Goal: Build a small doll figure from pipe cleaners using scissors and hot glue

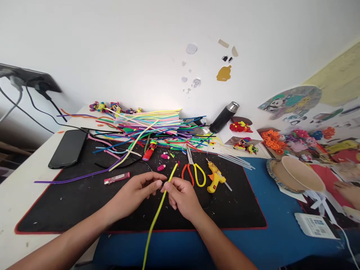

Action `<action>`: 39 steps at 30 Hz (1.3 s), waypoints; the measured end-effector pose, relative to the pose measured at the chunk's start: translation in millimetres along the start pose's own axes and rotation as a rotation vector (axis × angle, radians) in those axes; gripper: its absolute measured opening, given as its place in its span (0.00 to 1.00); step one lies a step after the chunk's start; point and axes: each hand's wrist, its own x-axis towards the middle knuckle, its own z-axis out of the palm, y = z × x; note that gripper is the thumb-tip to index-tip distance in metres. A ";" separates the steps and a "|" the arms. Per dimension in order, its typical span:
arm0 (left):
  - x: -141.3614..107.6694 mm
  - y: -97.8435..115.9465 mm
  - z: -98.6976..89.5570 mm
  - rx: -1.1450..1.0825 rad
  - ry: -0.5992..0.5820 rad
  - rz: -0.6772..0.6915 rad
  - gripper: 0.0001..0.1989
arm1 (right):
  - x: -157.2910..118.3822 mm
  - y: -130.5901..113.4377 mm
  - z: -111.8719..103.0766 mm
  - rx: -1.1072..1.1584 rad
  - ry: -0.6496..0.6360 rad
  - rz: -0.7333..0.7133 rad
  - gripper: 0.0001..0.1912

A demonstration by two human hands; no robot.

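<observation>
Two hands at work over black mat (70, 206) on bench (17, 195). Yellow pipe cleaner (157, 213) runs from mat centre toward body. Right hand (181, 197) pinches it near upper end; left hand (135, 193) half-closed, fingertips at same spot. Step looks like bending/twisting; next needs firm pinch.

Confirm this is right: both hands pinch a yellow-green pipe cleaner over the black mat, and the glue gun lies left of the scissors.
One detail is wrong. In the head view the glue gun lies right of the scissors, not left. Both the left hand and right hand do pinch the pipe cleaner over the black mat.
</observation>
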 end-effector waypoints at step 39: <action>19.7 -3.9 -5.2 -0.238 -0.029 0.006 0.23 | -24.5 -28.5 -86.3 -1.169 0.462 0.046 0.11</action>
